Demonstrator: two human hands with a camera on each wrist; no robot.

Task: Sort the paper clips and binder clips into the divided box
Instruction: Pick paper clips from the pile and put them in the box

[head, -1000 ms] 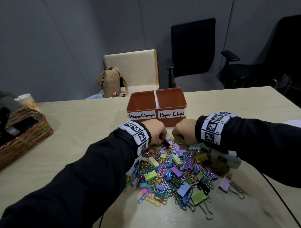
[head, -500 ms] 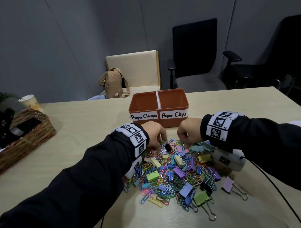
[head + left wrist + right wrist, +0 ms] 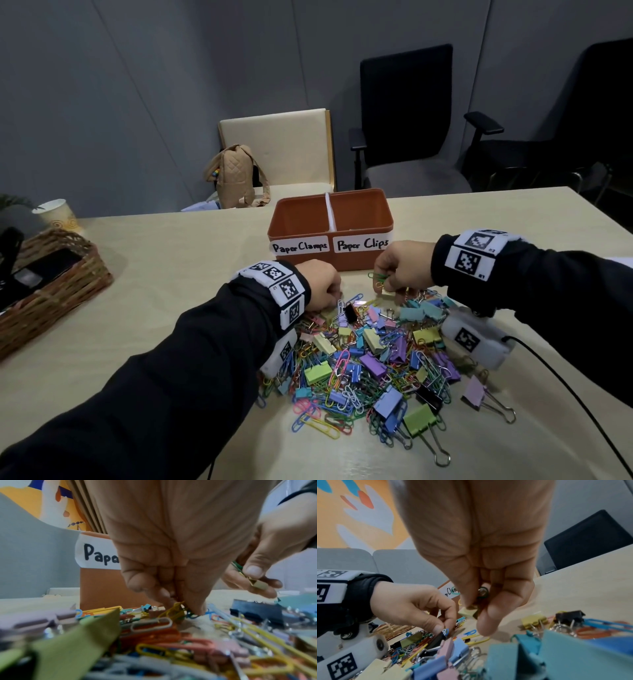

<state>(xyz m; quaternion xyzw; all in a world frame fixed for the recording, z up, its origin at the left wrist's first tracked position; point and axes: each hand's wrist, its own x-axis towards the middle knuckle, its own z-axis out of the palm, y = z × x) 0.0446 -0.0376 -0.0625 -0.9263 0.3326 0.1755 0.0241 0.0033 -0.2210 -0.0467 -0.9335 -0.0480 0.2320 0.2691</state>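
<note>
Low in the frame our dark sleeves point(image 3: 144, 394) flank a heap of coloured clips point(image 3: 370, 359). Our left hand point(image 3: 320, 284) pinches clips at its far edge; our right hand point(image 3: 404, 267) pinches a small yellow binder clip point(image 3: 467, 612). Beyond stands the orange divided box point(image 3: 330, 219), centre frame.

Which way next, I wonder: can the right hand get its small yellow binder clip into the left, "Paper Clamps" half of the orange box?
Probably yes: the right hand hangs beside the orange divided box, whose top is open.
</note>
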